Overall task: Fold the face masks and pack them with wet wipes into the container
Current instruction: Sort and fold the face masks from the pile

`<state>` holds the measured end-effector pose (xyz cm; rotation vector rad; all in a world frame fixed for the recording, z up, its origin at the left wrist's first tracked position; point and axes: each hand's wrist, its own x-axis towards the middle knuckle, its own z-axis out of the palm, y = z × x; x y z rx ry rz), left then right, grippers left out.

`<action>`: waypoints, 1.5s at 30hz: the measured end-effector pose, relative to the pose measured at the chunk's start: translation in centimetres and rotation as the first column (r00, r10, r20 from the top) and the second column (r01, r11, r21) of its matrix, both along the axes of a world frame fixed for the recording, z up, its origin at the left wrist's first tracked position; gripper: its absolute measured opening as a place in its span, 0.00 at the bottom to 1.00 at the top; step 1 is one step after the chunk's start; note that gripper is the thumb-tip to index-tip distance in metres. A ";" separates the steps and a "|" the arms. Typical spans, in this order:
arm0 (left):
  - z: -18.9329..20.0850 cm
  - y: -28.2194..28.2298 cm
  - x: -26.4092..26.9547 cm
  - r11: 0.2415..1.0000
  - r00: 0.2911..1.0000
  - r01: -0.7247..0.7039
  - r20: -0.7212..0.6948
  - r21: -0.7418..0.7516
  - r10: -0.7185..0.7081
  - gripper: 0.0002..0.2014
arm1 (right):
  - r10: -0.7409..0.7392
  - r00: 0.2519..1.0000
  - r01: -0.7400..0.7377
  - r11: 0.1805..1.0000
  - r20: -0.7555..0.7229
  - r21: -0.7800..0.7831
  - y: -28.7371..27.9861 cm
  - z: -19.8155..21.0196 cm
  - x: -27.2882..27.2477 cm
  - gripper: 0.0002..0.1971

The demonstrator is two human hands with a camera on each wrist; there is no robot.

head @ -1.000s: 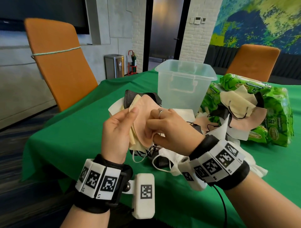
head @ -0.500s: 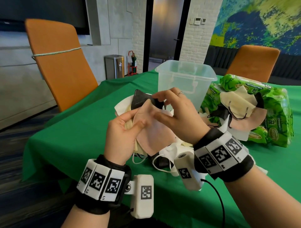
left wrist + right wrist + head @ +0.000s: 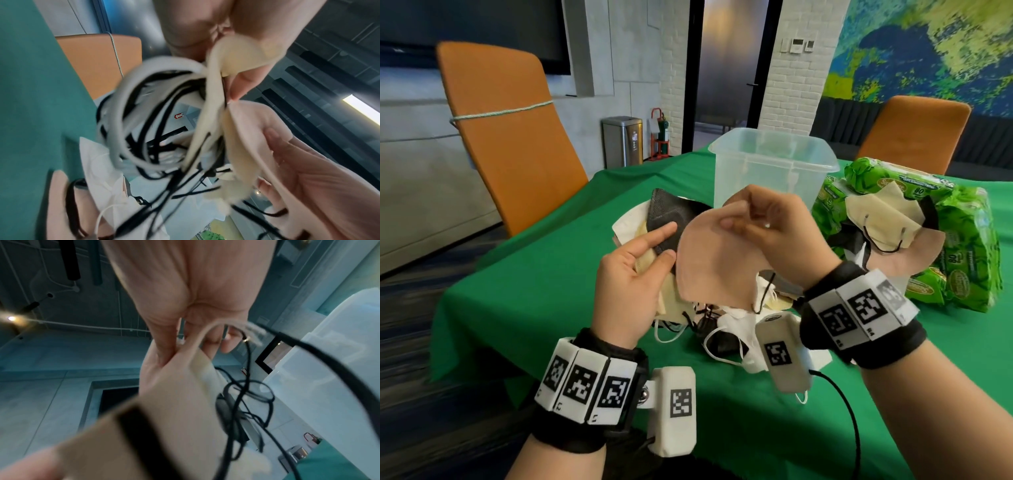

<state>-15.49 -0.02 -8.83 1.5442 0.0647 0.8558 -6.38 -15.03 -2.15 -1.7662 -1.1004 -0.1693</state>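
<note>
The right hand [image 3: 774, 233] pinches the top edge of a pink face mask [image 3: 717, 260] between thumb and fingertips, lifting it above the tabletop [image 3: 558, 267], which is draped in a green cloth. The left hand [image 3: 633, 270] sits just beside it with the fingers curled round a stack of folded masks [image 3: 664, 219], a black one outermost and cream ones behind; the left wrist view shows cream fabric and a tangle of black and white ear loops [image 3: 148, 116] hanging from that grip. Below and between the hands, more loose masks [image 3: 729, 329] lie heaped on the cloth. Beyond the right hand stands the clear plastic container [image 3: 774, 168], upright and without a lid. To the right of that hand lie green packs of wet wipes [image 3: 969, 240], with a cream mask [image 3: 880, 219] and others draped over them. An orange chair [image 3: 510, 137] stands past the left hand at the tabletop's edge, a second orange chair [image 3: 914, 133] behind the wipes. Further back are a steel bin [image 3: 622, 140], a white brick pillar [image 3: 791, 85], a dark doorway and a blue-green mural [image 3: 928, 48]
</note>
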 end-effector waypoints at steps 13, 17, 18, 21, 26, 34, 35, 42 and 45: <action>0.7 -0.9 -0.6 0.988 0.997 0.075 -0.020 0.134 -0.073 0.23 | 0.067 0.997 -0.058 0.982 0.047 -0.180 0.2 0.8 -0.3 0.16; 0.7 -0.9 -0.8 0.976 0.995 0.094 0.007 0.196 -0.097 0.23 | 0.039 0.999 -0.040 0.979 -0.007 -0.198 0.4 1.2 -0.3 0.23; 0.7 -0.9 -0.9 0.974 0.995 0.096 0.005 0.207 -0.099 0.24 | 0.032 0.999 -0.034 0.980 -0.015 -0.195 0.4 1.3 -0.3 0.21; 0.6 -0.9 -0.7 0.967 0.997 0.079 -0.002 0.244 -0.081 0.25 | 0.005 0.998 -0.014 0.989 -0.059 -0.149 0.5 1.2 -0.2 0.13; 0.7 -1.1 -0.6 0.966 0.995 0.092 0.018 0.242 -0.100 0.26 | 0.002 0.999 -0.004 0.998 -0.045 -0.060 0.4 0.5 0.1 0.13; 0.4 -0.9 -0.4 0.979 0.989 0.131 0.051 0.158 -0.141 0.24 | -0.071 0.997 0.070 0.996 0.010 0.048 0.2 -0.3 0.5 0.12; 0.3 -0.7 -0.3 0.981 0.989 0.131 0.050 0.146 -0.140 0.22 | -0.096 0.994 0.094 0.995 0.047 0.044 0.0 -0.2 0.5 0.12; -0.1 0.4 -0.2 0.998 0.997 0.005 0.082 0.069 -0.011 0.25 | 0.056 0.996 -0.043 0.983 -0.073 0.178 -1.9 0.2 0.9 0.12; 0.0 0.3 -0.2 0.993 0.995 -0.025 0.099 0.112 0.013 0.24 | 0.100 0.990 -0.086 0.987 -0.101 0.135 -2.3 0.1 0.6 0.11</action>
